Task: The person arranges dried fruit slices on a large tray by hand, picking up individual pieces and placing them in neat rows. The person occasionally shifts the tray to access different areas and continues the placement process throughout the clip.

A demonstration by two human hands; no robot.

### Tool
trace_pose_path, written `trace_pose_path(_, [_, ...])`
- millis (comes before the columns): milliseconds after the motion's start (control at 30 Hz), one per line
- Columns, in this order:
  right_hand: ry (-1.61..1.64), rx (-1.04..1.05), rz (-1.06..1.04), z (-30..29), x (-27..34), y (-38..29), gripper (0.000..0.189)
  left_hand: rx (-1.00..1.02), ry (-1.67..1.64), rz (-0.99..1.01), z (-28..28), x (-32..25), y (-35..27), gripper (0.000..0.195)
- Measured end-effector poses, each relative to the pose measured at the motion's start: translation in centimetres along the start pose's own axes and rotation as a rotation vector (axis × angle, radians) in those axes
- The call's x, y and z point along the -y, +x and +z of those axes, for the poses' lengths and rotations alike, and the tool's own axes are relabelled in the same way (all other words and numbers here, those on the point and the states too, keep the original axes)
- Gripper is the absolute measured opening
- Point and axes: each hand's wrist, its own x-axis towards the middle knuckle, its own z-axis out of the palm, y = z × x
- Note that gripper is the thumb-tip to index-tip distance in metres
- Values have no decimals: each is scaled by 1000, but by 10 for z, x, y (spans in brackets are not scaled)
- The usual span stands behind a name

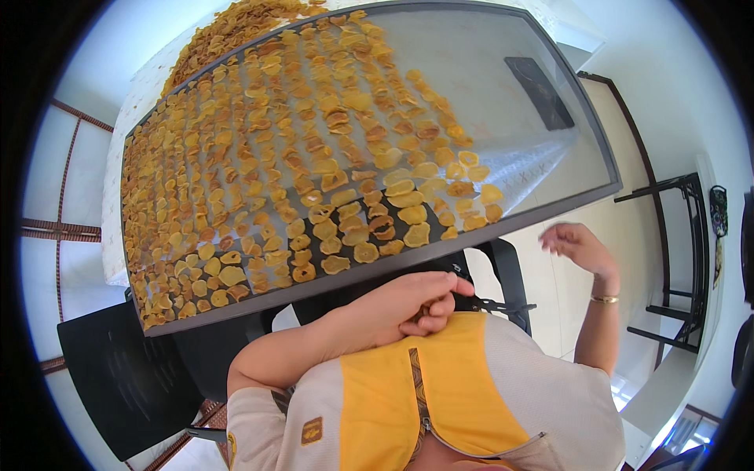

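Note:
Before me lies a large framed screen panel with a dark rim, its sheet see-through. Thin yellow-brown dried slices cover most of it in rows that run away from me. My left hand is in front of my chest, just below the near rim, with its fingers curled inward; whether it holds something small is hidden. To the right, my right hand hangs in the air beyond the panel's near right edge. Its fingers are slightly bent and apart, somewhat blurred, and nothing shows in them.
A heap of similar slices sits on the white-covered table past the far left rim. A flat black rectangular object lies at the panel's right. Black chairs stand below the near edge; a black metal frame is at right.

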Motion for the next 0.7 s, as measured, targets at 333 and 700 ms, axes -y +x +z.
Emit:
trace_pose_path(333, [30,-885,-395,21,-75,88,66,42,26,463,-11,41,117,48])
trace_pose_path(700, [-18,-1037,-448,30,-57,93,78,87,209,705,-24,31,170,23])
